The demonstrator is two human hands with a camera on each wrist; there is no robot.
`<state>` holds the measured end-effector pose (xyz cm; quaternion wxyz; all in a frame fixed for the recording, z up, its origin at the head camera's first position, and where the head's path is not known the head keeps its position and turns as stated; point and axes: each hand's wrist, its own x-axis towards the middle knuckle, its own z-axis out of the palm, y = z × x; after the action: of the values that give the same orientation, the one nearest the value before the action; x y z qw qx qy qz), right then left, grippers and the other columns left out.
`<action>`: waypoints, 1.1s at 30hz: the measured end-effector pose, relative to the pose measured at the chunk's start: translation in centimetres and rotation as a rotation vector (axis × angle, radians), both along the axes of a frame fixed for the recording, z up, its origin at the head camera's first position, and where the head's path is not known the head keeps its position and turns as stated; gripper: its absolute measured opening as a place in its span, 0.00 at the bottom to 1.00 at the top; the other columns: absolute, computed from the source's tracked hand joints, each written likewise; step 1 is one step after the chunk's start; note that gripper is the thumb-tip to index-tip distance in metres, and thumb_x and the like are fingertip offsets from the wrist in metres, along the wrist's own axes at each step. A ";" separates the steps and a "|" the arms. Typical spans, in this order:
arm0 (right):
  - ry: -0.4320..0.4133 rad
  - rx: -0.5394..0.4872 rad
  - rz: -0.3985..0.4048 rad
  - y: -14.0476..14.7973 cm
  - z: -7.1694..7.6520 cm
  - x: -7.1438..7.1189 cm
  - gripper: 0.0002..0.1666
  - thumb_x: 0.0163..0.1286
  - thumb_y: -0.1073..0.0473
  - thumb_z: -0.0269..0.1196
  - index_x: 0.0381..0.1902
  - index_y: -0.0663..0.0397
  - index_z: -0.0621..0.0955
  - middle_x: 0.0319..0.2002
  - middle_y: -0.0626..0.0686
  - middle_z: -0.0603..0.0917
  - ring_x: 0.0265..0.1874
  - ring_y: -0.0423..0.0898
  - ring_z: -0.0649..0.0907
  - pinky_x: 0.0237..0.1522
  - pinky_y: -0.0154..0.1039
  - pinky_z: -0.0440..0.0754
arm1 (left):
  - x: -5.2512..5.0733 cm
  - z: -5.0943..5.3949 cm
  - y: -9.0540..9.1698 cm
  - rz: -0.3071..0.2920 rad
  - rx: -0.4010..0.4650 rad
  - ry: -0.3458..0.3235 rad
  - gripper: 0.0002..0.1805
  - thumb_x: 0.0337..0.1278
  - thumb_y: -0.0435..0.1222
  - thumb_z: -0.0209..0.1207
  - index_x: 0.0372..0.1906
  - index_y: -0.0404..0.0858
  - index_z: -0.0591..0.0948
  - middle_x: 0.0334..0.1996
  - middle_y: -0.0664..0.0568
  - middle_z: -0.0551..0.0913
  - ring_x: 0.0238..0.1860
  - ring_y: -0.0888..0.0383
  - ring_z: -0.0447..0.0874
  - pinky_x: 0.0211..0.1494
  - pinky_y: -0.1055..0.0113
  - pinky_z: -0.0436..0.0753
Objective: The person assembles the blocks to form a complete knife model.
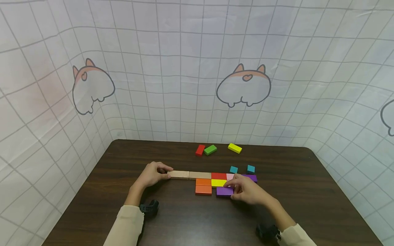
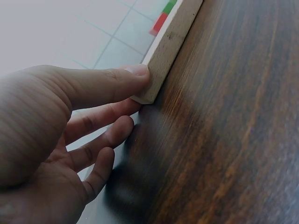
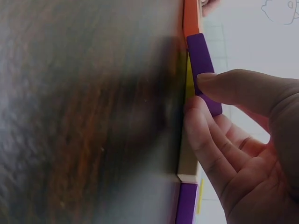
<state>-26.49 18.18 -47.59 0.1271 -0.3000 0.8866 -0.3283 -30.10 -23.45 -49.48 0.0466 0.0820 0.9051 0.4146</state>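
Note:
My left hand (image 1: 153, 176) pinches the left end of a plain wooden block (image 1: 179, 174), thumb on its near side. A second plain wooden block (image 1: 200, 175), a red block (image 1: 219, 176) and a pink block (image 1: 230, 176) continue that row. My right hand (image 1: 248, 190) holds a purple block (image 1: 224, 191) between thumb and fingers, just in front of a yellow block (image 1: 218, 183). In the right wrist view this purple block (image 3: 202, 60) sits slightly askew to the row. Two orange blocks (image 1: 203, 190) lie left of it. The right hand hides part of the row.
Another purple block (image 1: 250, 178) lies at the row's right end. Two small teal blocks (image 1: 233, 169) stand behind the row. Farther back on the dark wooden table (image 1: 172, 218) are a red block (image 1: 200, 150), a green block (image 1: 210, 149) and a yellow block (image 1: 235, 148).

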 end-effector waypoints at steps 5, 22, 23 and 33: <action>-0.006 0.009 0.000 -0.3 -0.2 0.1 0.20 0.64 0.62 0.72 0.55 0.47 0.86 0.40 0.50 0.76 0.35 0.38 0.80 0.40 0.31 0.82 | 0.0 0.0 0.0 0.002 0.004 -0.002 0.13 0.58 0.37 0.72 0.48 0.49 0.91 0.44 0.53 0.87 0.38 0.58 0.79 0.41 0.63 0.78; 0.029 0.056 -0.045 -0.6 0.0 0.4 0.19 0.64 0.61 0.73 0.53 0.48 0.86 0.42 0.50 0.78 0.32 0.36 0.79 0.37 0.30 0.80 | -0.1 -0.1 0.1 -0.006 -0.004 0.010 0.13 0.58 0.36 0.72 0.48 0.49 0.91 0.43 0.54 0.87 0.38 0.58 0.78 0.41 0.63 0.78; 0.031 0.053 -0.049 -0.6 0.0 0.4 0.19 0.64 0.61 0.73 0.53 0.49 0.86 0.42 0.50 0.78 0.32 0.36 0.79 0.37 0.30 0.80 | -0.1 -0.1 0.1 -0.006 -0.004 0.011 0.13 0.58 0.36 0.72 0.48 0.49 0.91 0.43 0.54 0.87 0.38 0.58 0.78 0.41 0.63 0.78; 0.030 0.069 -0.033 -0.8 0.0 0.0 0.15 0.65 0.61 0.73 0.51 0.50 0.87 0.31 0.43 0.80 0.29 0.38 0.76 0.32 0.33 0.77 | -0.1 -0.1 0.0 0.000 -0.007 0.007 0.13 0.58 0.37 0.72 0.48 0.49 0.91 0.43 0.54 0.87 0.37 0.58 0.78 0.41 0.63 0.78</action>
<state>-26.53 17.41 -47.59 0.1186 -0.2858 0.9040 -0.2950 -30.21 -23.48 -49.62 0.0437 0.0831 0.9067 0.4111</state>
